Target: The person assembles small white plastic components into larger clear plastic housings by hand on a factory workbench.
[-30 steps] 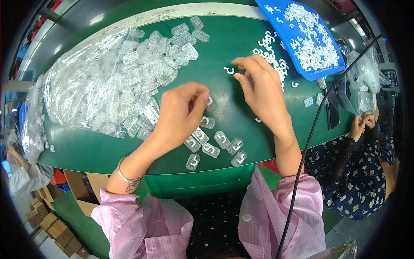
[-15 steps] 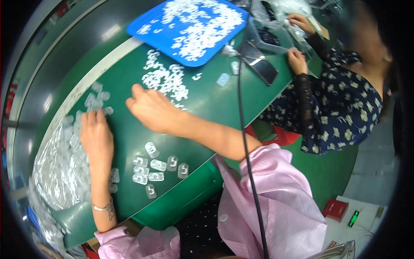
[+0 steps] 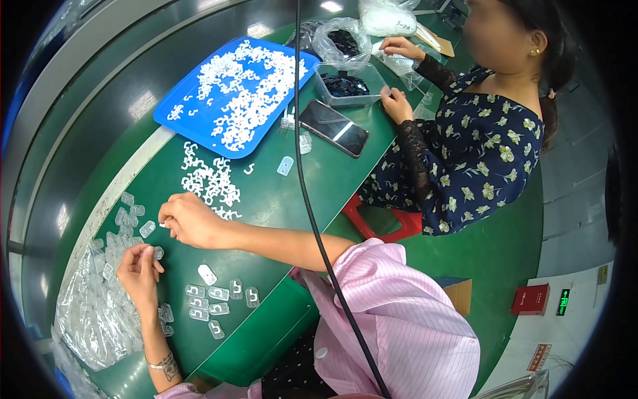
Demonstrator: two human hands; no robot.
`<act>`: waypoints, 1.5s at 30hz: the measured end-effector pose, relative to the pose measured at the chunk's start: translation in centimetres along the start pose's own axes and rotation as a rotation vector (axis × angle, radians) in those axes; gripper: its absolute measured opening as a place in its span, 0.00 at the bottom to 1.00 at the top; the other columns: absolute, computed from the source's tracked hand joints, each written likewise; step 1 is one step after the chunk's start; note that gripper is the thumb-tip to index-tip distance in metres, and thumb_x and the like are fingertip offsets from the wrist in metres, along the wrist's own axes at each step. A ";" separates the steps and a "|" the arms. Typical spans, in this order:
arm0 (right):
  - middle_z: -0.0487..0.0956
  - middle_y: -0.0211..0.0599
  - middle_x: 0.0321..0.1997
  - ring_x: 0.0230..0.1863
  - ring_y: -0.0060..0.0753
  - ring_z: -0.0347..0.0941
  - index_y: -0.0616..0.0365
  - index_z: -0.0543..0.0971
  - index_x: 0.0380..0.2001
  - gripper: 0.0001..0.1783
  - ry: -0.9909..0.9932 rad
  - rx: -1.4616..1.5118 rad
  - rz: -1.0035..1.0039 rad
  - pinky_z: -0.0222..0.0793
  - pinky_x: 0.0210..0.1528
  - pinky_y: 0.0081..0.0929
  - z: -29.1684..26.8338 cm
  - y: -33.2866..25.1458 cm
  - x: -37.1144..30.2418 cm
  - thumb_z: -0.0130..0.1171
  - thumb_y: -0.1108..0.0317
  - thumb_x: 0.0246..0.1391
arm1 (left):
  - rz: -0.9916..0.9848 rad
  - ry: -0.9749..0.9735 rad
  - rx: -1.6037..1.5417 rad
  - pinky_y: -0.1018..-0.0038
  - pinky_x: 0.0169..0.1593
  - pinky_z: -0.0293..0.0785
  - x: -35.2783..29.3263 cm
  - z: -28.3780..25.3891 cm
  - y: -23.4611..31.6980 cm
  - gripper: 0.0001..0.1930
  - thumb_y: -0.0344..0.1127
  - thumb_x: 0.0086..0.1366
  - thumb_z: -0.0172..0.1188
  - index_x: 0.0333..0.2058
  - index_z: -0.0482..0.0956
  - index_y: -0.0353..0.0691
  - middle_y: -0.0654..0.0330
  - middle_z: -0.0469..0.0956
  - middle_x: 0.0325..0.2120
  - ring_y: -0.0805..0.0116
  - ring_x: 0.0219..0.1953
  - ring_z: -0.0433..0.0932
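Observation:
My left hand (image 3: 138, 271) pinches a small clear plastic case (image 3: 158, 253) between thumb and fingers. Close by to the right, my right hand (image 3: 191, 223) is closed on a small white hook-shaped piece (image 3: 163, 225), mostly covered by the fingertips. Loose white hook-shaped pieces (image 3: 211, 183) lie in a heap beyond that hand. Clear cases (image 3: 126, 219) are scattered beyond my left hand and spill from a clear bag (image 3: 100, 332). Nearer me, several cases (image 3: 199, 302) lie in a loose group, most with a white hook inside; one case (image 3: 207, 274) looks whiter.
A blue tray (image 3: 194, 128) of white pieces stands at the far side. Right of it are a phone (image 3: 334, 130) and a clear tub (image 3: 352, 101) of dark parts, beside a seated co-worker's hand (image 3: 397, 105). A black cable (image 3: 313, 216) hangs across the view.
My right hand has come from the white heap toward my left hand. The left has lifted a clear case from beside the bag. The whole view has shifted.

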State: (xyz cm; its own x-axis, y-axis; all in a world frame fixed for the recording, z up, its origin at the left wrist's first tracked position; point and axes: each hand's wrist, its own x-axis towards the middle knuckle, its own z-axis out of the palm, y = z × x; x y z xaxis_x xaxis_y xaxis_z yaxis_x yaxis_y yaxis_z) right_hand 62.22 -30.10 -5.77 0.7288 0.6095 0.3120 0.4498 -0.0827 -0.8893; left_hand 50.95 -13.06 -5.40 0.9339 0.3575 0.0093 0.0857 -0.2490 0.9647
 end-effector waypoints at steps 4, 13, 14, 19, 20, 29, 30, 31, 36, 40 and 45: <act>0.79 0.42 0.28 0.25 0.30 0.79 0.71 0.78 0.31 0.04 -0.064 0.401 0.188 0.75 0.21 0.23 -0.4 -0.7 0.1 0.54 0.82 0.52 | -0.039 -0.012 -0.189 0.84 0.26 0.70 -1.3 0.5 0.1 0.11 0.26 0.64 0.57 0.43 0.75 0.25 0.56 0.78 0.26 0.74 0.23 0.77; 0.79 0.45 0.28 0.27 0.32 0.80 0.71 0.75 0.34 0.05 -0.275 0.824 0.432 0.77 0.26 0.23 0.2 -1.3 -0.5 0.56 0.78 0.56 | -0.173 0.111 -0.438 0.84 0.27 0.70 -2.4 0.9 -1.9 0.05 0.25 0.63 0.59 0.36 0.75 0.30 0.57 0.79 0.26 0.75 0.22 0.75; 0.79 0.44 0.28 0.27 0.31 0.80 0.70 0.76 0.34 0.06 -0.339 0.883 0.413 0.78 0.27 0.23 0.9 -0.9 -0.6 0.58 0.76 0.56 | -0.176 0.110 -0.442 0.84 0.27 0.70 -2.4 0.7 -2.1 0.05 0.25 0.63 0.59 0.36 0.75 0.30 0.57 0.79 0.26 0.75 0.22 0.75; 0.78 0.40 0.27 0.28 0.28 0.79 0.67 0.75 0.34 0.06 -0.334 0.902 0.412 0.79 0.30 0.21 1.7 -0.7 -1.0 0.58 0.74 0.57 | -0.109 0.002 -0.646 0.86 0.30 0.66 -3.2 1.2 -0.7 0.03 0.26 0.64 0.58 0.33 0.74 0.33 0.58 0.79 0.33 0.79 0.26 0.71; 0.78 0.39 0.27 0.28 0.27 0.79 0.67 0.75 0.34 0.06 -0.310 0.917 0.411 0.79 0.31 0.21 1.6 -0.6 -0.9 0.58 0.74 0.57 | -0.106 -0.041 -0.624 0.85 0.32 0.66 -3.1 0.8 -1.1 0.03 0.27 0.65 0.57 0.36 0.74 0.33 0.59 0.78 0.35 0.80 0.29 0.71; 0.80 0.41 0.30 0.28 0.28 0.80 0.66 0.76 0.38 0.09 -0.395 0.944 0.450 0.79 0.31 0.23 2.4 -1.1 -1.7 0.60 0.72 0.56 | -0.131 0.057 -0.473 0.87 0.23 0.61 -4.5 -0.4 -0.7 0.15 0.28 0.61 0.61 0.46 0.72 0.31 0.59 0.77 0.31 0.80 0.23 0.70; 0.81 0.41 0.31 0.29 0.28 0.80 0.66 0.77 0.39 0.10 -0.316 0.923 0.425 0.80 0.32 0.24 1.3 -1.2 -1.8 0.60 0.71 0.56 | -0.127 0.056 -0.485 0.86 0.22 0.60 -4.2 -0.1 -0.7 0.15 0.28 0.61 0.60 0.46 0.72 0.32 0.59 0.77 0.30 0.79 0.22 0.71; 0.81 0.40 0.31 0.29 0.28 0.80 0.65 0.78 0.40 0.11 -0.303 0.903 0.492 0.79 0.32 0.25 1.1 -1.4 -1.5 0.61 0.71 0.55 | -0.131 0.091 -0.479 0.86 0.20 0.60 -4.5 -0.1 -0.5 0.14 0.27 0.61 0.60 0.46 0.72 0.32 0.59 0.78 0.29 0.79 0.20 0.71; 0.81 0.41 0.32 0.30 0.27 0.79 0.68 0.79 0.41 0.10 -0.240 0.643 0.484 0.77 0.34 0.21 0.0 -3.1 -1.3 0.59 0.74 0.57 | -0.129 0.063 -0.485 0.84 0.22 0.67 -4.9 0.3 -0.2 0.10 0.25 0.64 0.57 0.43 0.73 0.30 0.53 0.80 0.31 0.70 0.25 0.80; 0.81 0.39 0.31 0.29 0.25 0.78 0.68 0.79 0.38 0.07 -0.201 0.529 0.395 0.74 0.32 0.19 0.3 -3.7 -1.5 0.58 0.78 0.56 | -0.109 0.007 -0.546 0.79 0.34 0.79 -5.1 0.6 0.2 0.13 0.23 0.67 0.50 0.48 0.71 0.24 0.47 0.80 0.37 0.61 0.36 0.83; 0.78 0.34 0.34 0.29 0.15 0.72 0.66 0.79 0.31 0.03 -0.145 0.370 0.209 0.65 0.24 0.12 1.6 -3.3 -2.4 0.61 0.78 0.51 | -0.086 -0.058 -0.524 0.74 0.43 0.81 -5.4 0.8 0.6 0.14 0.22 0.68 0.46 0.50 0.69 0.20 0.44 0.80 0.38 0.59 0.41 0.82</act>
State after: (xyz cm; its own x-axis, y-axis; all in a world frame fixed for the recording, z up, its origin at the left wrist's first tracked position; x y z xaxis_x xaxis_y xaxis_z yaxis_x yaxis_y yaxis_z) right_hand 58.13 -30.02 -4.07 0.6925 0.7162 0.0859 0.0664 0.0552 -0.9963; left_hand 46.27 -15.90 -5.07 0.9501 0.3025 -0.0761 -0.0078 0.2670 0.9637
